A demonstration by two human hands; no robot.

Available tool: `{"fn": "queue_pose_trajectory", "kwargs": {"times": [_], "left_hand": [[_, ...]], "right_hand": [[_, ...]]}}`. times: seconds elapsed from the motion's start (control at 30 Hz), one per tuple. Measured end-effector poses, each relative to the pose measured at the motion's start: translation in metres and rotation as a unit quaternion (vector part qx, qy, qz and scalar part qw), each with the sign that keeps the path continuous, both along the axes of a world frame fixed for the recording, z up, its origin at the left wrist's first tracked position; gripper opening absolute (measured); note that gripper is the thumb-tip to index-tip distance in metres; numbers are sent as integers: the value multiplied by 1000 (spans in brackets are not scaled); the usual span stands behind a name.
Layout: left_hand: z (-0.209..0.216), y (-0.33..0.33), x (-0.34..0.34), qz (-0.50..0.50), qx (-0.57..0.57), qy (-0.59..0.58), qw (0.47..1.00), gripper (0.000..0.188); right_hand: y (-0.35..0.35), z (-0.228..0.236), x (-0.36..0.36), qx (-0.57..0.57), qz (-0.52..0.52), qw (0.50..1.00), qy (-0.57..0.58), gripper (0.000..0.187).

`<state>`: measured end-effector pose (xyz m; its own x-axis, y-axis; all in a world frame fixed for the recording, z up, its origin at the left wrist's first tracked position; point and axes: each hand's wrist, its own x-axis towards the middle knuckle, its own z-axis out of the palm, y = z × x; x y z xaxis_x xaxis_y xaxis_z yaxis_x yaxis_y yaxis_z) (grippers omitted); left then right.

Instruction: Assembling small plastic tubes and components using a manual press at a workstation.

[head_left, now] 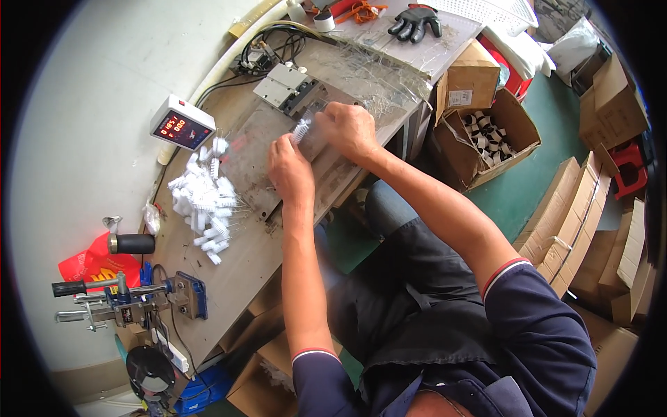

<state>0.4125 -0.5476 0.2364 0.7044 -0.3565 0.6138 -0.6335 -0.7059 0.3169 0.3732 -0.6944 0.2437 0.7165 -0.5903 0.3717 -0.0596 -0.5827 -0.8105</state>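
Head view: white bristle brush (301,131), blurred, just on wearer's side of metal block (278,85). Left hand (292,168): fingers pinched on brush end. Right hand (349,131): fingers curled beside brush; grip cannot be told. Brush judged light, soft-bristled, crushable, stiffer along core; best held by core end. Brush pile (205,199) on bench (236,278), left of metal block.

Right fingers (326,122) — blurred, white basket (511,15) — cut off

Brush pile (205,198) on table (235,285), left of left hand (290,168). Single brush (301,130) between left hand and right hand (347,131). Metal block (281,87) beyond hands. Display box (182,124) behind pile. Carton (453,142) right of table.
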Motion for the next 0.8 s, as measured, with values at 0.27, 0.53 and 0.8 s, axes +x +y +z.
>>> {"fn": "queue_pose_trajectory", "kwargs": {"times": [0.27,0.53,0.8], "left_hand": [[-1,24,-19,23,7,-29,999,20],[1,36,-18,-33,8,-135,990,21],[2,39,-21,-34,-5,-127,991,23]], "right_hand": [[-17,-10,-8,189,149,963,-120,21],[-22,8,-17,331,337,880,-57,28],[-19,14,-19,394,324,859,-42,19]]}}
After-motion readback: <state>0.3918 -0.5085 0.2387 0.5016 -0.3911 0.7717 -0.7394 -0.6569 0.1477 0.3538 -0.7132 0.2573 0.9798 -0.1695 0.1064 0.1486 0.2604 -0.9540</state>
